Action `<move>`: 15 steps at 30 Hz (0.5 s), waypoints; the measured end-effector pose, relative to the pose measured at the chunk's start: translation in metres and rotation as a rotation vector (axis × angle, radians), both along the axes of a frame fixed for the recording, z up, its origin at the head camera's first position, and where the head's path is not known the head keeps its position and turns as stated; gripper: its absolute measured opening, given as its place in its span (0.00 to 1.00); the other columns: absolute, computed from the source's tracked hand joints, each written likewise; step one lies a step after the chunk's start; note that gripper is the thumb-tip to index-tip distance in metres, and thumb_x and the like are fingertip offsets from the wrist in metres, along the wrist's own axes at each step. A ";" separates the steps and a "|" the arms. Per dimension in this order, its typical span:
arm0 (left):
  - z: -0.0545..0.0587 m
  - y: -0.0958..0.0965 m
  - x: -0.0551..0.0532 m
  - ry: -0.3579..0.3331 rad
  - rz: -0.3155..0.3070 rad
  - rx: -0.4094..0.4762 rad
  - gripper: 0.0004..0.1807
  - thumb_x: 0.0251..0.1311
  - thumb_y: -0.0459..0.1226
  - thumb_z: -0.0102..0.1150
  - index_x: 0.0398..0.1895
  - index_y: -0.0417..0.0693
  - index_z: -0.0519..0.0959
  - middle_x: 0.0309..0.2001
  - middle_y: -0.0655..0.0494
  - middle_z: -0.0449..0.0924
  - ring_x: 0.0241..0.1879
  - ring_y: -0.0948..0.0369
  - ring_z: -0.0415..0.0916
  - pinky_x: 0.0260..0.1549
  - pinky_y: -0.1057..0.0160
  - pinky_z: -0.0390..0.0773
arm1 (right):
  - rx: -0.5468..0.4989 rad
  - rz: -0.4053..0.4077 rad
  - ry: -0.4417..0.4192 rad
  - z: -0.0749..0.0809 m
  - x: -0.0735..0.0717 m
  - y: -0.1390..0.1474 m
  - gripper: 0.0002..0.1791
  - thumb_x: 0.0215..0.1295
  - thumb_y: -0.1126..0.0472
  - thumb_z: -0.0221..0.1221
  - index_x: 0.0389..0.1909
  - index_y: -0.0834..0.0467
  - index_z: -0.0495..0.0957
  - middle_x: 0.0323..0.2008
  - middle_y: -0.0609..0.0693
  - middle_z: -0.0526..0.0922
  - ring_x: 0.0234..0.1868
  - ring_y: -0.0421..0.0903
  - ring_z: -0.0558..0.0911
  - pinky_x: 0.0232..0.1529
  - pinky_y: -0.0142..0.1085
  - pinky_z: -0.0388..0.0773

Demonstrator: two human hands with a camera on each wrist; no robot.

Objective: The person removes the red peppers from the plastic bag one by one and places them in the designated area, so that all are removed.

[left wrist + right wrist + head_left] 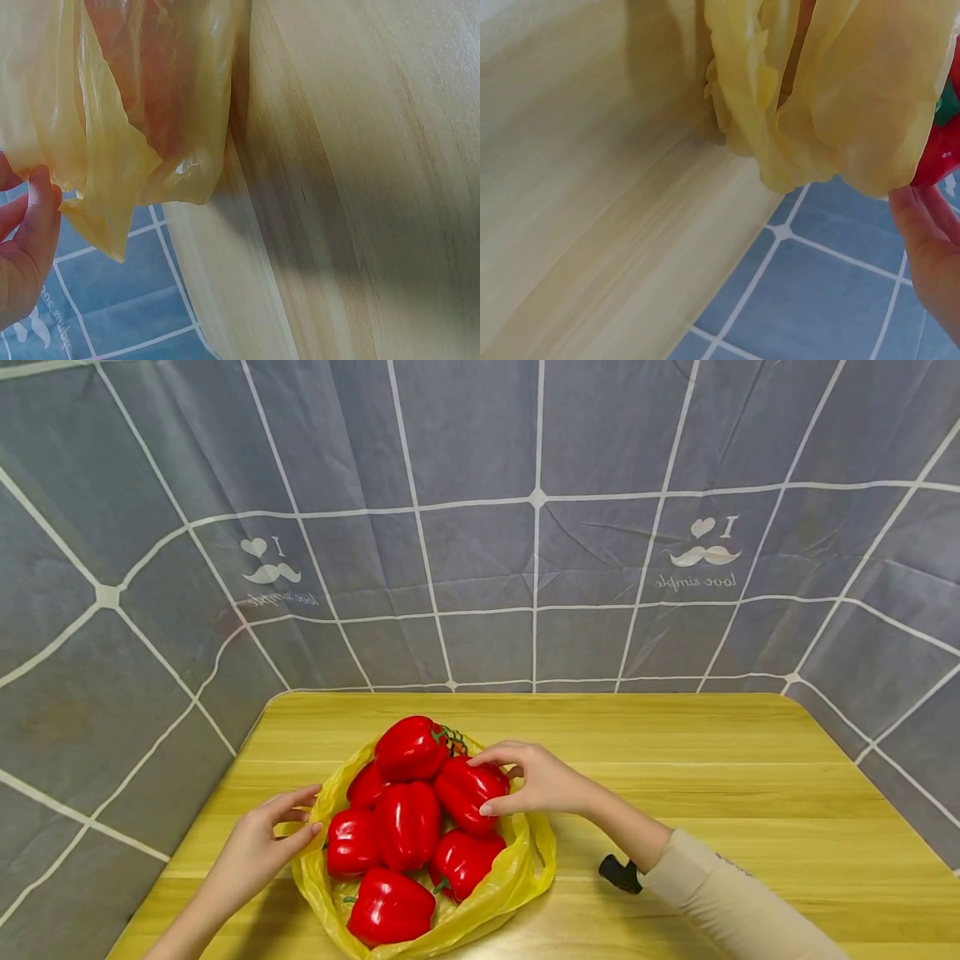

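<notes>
A yellow plastic bag (pixel 517 875) stands wide open on the table, with several shiny red bell peppers (pixel 408 825) inside. At its left rim my left hand (pixel 255 843) pinches the thin plastic between thumb and fingers; the left wrist view shows these fingertips on the bag's edge (pixel 112 172). My right hand (pixel 543 781) reaches over the right rim and grips a red bell pepper (pixel 467 795), thumb on the near side and fingers over the top. In the right wrist view, the bag hides most of the peppers.
The bag stands on a yellow wood-grain table (pixel 720 827). Green stems (pixel 454 741) show at the bag's back edge. A small black object (pixel 621 873) is by the right sleeve (pixel 720 893). A grey-blue cloth with white lines (pixel 480 560) surrounds the table's back and sides.
</notes>
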State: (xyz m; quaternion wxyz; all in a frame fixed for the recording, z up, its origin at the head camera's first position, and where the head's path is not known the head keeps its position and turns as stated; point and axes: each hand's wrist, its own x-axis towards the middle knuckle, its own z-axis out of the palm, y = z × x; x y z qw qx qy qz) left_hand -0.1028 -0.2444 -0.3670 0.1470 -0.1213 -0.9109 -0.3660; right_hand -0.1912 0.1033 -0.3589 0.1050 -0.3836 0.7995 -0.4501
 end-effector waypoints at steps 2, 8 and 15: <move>0.000 0.000 0.000 -0.003 0.001 -0.002 0.23 0.45 0.24 0.67 0.49 0.33 0.78 0.40 0.43 0.80 0.32 0.71 0.75 0.27 0.68 0.79 | -0.008 -0.007 -0.017 0.000 0.001 -0.001 0.27 0.50 0.57 0.69 0.53 0.58 0.76 0.51 0.48 0.77 0.50 0.44 0.75 0.47 0.35 0.76; -0.002 0.000 0.001 -0.001 0.002 0.001 0.22 0.45 0.24 0.67 0.49 0.33 0.78 0.40 0.43 0.80 0.33 0.72 0.74 0.26 0.70 0.78 | -0.045 -0.028 -0.034 -0.002 0.002 -0.001 0.26 0.50 0.58 0.69 0.51 0.60 0.77 0.50 0.50 0.79 0.50 0.45 0.76 0.47 0.35 0.76; -0.002 0.001 0.001 0.010 0.006 0.004 0.22 0.45 0.24 0.67 0.48 0.34 0.78 0.40 0.44 0.80 0.32 0.72 0.74 0.26 0.71 0.78 | -0.082 -0.052 -0.032 0.001 0.004 0.001 0.26 0.50 0.58 0.69 0.51 0.61 0.78 0.51 0.51 0.79 0.52 0.46 0.75 0.48 0.34 0.75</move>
